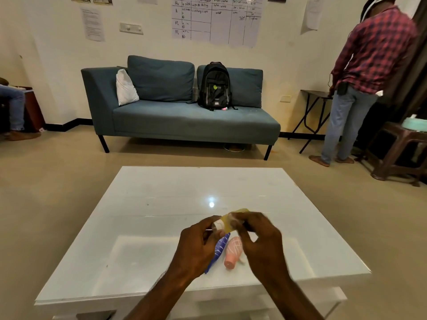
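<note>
Both my hands hold a small yellow pouch-like item with a white end above the white glossy table. My left hand pinches its white end. At the other end my right hand grips it with curled fingers. Below the hands, a blue patterned pouch lies on the table, partly hidden by my left hand. A pink patterned pouch lies right beside it. The yellow item is blurred, so its exact shape is unclear.
A blue sofa with a black backpack stands beyond the table. A person in a plaid shirt stands at the right by a folding table and a brown stool. Another person's legs show at far left.
</note>
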